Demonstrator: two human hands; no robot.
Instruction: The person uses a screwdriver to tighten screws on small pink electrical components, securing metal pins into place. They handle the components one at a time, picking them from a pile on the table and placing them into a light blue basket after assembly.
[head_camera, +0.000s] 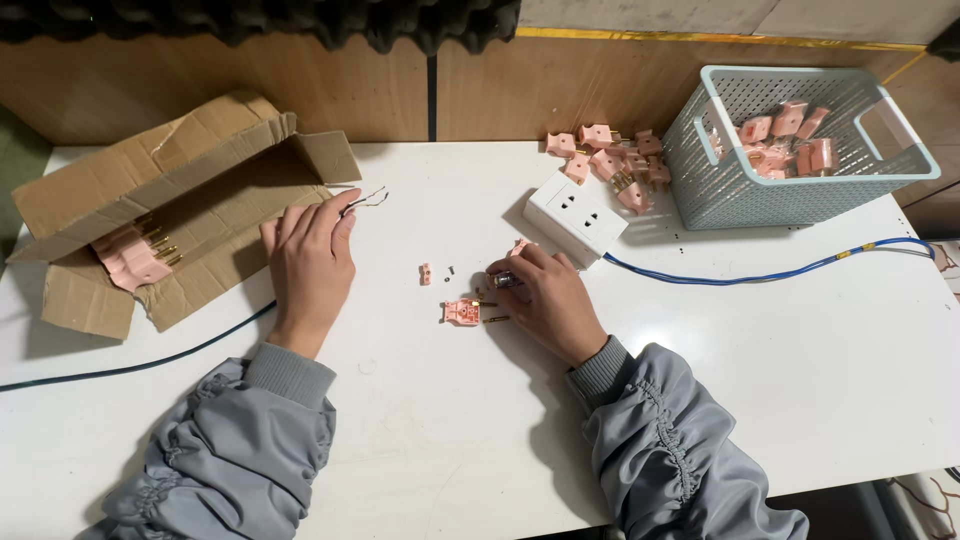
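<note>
Just left of the white plastic socket block (575, 217), the right hand (545, 300) pinches a small, light, rigid pink plastic plug part (515, 250), best gripped by its edges, while the left hand (310, 262) pinches a thin springy wire (365, 198).

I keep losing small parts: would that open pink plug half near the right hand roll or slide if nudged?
The pink plug half looks flat and boxy, so it would probably slide, not roll. Being small plastic, it is likely light. The loose brass pin beside it looks rod-like and may roll.
</note>
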